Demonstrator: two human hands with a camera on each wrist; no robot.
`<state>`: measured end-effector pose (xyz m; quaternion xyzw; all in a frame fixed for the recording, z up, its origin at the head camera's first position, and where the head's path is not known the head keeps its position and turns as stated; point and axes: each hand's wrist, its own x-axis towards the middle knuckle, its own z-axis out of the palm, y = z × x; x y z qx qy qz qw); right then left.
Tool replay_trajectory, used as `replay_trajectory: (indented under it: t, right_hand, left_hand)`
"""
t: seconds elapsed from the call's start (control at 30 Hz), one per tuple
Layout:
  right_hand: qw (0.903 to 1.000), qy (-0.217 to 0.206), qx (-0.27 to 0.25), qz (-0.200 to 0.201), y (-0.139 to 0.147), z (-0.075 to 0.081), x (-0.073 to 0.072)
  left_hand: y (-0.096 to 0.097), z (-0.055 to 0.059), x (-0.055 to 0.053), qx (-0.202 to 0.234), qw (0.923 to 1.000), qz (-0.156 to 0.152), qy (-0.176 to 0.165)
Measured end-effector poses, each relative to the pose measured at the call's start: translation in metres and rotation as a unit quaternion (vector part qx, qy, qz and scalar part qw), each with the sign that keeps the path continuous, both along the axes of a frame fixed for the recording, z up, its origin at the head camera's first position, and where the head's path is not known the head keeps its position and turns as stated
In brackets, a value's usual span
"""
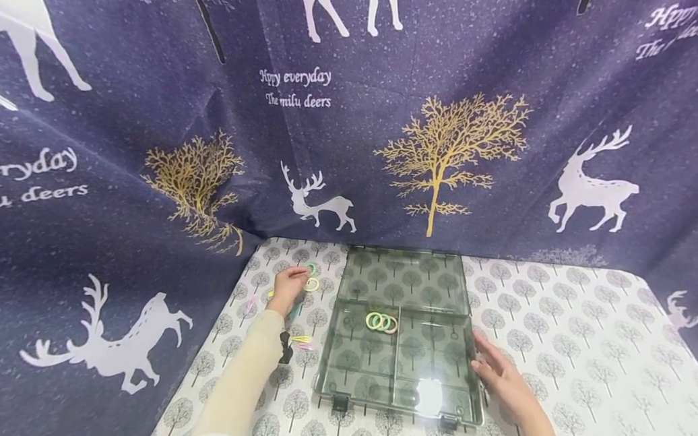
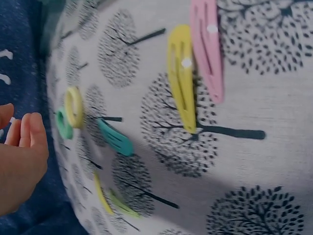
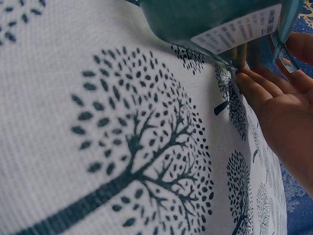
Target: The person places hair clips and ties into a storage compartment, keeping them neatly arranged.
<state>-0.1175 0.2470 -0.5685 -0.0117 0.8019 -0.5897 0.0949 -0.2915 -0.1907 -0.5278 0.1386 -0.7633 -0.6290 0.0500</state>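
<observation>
At lower centre, the left hand [image 1: 289, 289] hovers empty-fingered near a yellow ring [image 2: 69, 108]; lower right, the right hand [image 1: 504, 383] grips the box [image 1: 355, 368].

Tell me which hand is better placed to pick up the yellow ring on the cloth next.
The left hand, most likely: it is beside the yellow ring. The right hand is at the right edge of the box, across from the ring.
</observation>
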Motion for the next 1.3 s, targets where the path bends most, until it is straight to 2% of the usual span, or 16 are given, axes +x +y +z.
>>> replay_trajectory:
  t: [0.13,0.2,0.23,0.4,0.53,0.7,0.8,1.0,1.3]
  right_hand:
    - [1.0,-0.003,-0.005,0.001,0.0,0.0,0.0]
    - [0.9999,0.0,-0.011,0.002,0.0,0.0,0.0]
    - [0.9999,0.001,-0.011,0.003,0.0,0.0,0.0]
    - [1.0,0.0,-0.004,0.001,0.001,0.0,0.001]
    - [1.0,0.003,0.0,-0.002,0.0,-0.001,0.002]
    - [1.0,0.007,0.004,0.002,0.0,-0.001,0.001]
    - [1.0,0.009,-0.001,0.003,0.001,-0.001,0.0]
    - [0.9999,0.012,-0.011,0.003,0.001,-0.001,0.0]
    - [0.9999,0.006,-0.007,0.005,0.0,0.001,0.001]
  left_hand:
    - [-0.006,-0.012,-0.005,-0.011,0.9997,0.021,0.006]
    - [-0.005,-0.013,-0.006,-0.027,0.9991,0.032,0.0]
    - [-0.003,-0.011,-0.004,-0.038,0.9985,0.037,-0.014]
    - [0.0,-0.011,-0.001,-0.081,0.9952,0.049,-0.024]
    - [-0.001,-0.016,-0.001,-0.098,0.9934,0.046,-0.037]
    - [-0.001,-0.026,-0.004,-0.141,0.9877,0.039,-0.055]
    - [0.0,-0.027,-0.005,-0.161,0.9851,0.024,-0.054]
    - [0.002,-0.022,-0.002,-0.175,0.983,-0.009,-0.056]
    - [0.003,-0.027,0.0,-0.203,0.9785,-0.013,-0.032]
